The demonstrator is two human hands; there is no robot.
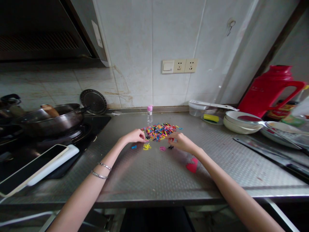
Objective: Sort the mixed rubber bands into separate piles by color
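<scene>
The left hand [135,136] has its thumb and forefinger drawn close together at the near left edge of a heap of multicoloured rubber bands [159,131]; a speck of pink shows at the tips, but whether they grip a band I cannot tell. The right hand [181,142] bends its fingers over the heap's near right edge, hiding part of it, and its grasp cannot be made out either. The heap lies between the two sets of fingers and slightly beyond them.

Just nearer than the left fingertips are a blue cluster [134,147] and a yellow cluster [146,147]; a pink cluster [162,149] and a black cluster [170,147] lie just nearer than the right ones. A clear bottle with a pink top [150,113] stands right behind the heap, in the way of a reach straight back. Nearer than the right hand, beside the forearm, is a red heart-shaped patch [192,165].

Farther right of the right fingers are a yellow sponge [211,118], stacked white bowls [241,126], a knife [267,155] and a red thermos [270,91]. Well left of the left fingers sit a metal pan [51,122] and a phone [31,169].
</scene>
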